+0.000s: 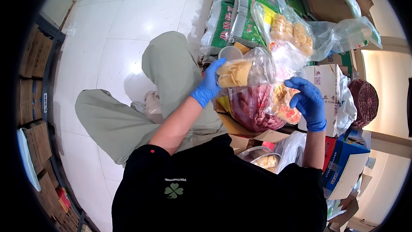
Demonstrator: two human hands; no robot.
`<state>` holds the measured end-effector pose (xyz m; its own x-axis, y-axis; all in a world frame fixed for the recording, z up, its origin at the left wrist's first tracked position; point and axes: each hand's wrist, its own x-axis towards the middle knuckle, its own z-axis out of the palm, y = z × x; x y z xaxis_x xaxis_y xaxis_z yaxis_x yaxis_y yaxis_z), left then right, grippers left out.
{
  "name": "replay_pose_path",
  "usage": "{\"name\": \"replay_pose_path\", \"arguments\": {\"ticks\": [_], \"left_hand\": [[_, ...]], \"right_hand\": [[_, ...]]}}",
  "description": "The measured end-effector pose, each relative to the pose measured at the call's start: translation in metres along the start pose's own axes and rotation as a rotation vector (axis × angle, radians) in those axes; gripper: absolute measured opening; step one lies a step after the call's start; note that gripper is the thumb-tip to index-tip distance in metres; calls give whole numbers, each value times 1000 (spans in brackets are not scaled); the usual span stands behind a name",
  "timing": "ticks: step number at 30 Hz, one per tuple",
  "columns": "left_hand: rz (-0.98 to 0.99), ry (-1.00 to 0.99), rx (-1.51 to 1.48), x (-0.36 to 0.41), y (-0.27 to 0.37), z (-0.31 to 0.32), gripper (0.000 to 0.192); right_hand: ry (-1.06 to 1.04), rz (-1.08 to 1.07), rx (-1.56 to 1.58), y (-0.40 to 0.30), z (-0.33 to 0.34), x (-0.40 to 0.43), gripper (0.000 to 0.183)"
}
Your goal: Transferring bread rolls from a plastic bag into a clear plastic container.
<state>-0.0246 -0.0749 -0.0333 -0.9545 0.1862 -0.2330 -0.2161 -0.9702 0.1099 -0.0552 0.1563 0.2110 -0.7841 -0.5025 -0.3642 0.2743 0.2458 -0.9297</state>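
Note:
My left hand [208, 82], in a blue glove, holds a clear plastic tub [239, 72] partly filled with pale yellow, flat food pieces. Beside the tub, above my left fingers, shows a round translucent lid or cup [230, 53]. My right hand [307, 101], also blue-gloved, has its fingers spread and curved over a clear bag [285, 106] of yellowish pieces with red marks; whether the fingertips touch it I cannot tell. Under the tub lies a bag of reddish-brown food pieces [254, 109] in a cardboard box. Farther off, another bag holds stacked round yellow pieces [291, 33].
Green printed sacks [248, 9] are stacked beyond my hands. A white box [320, 93], a woven basket [363, 103] and a blue box [347, 158] stand at the right. Near my torso sits a clear round container [262, 158]. Shelved cartons [37, 135] line the left.

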Motion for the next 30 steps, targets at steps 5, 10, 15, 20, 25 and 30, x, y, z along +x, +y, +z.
{"name": "replay_pose_path", "arguments": {"ticks": [5,10,15,20,25,30], "left_hand": [[10,7,-134,4,1,-6,42],[-32,-12,-107,7,-6,-11,46],[-16,36,-21,3,-5,-11,53],[-34,21,17,1,0,-3,55],[-37,37,9,5,-1,-8,56],[-28,49,-11,12,-7,-12,55]], "right_hand": [[247,106,-601,64,-78,4,25],[192,-30,-1188,170,-149,29,19],[283,72,-1640,189,-124,44,22],[332,58,-1698,205,-131,52,27],[496,-40,-1691,202,-126,54,19],[518,-74,-1698,213,-139,61,16]]}}
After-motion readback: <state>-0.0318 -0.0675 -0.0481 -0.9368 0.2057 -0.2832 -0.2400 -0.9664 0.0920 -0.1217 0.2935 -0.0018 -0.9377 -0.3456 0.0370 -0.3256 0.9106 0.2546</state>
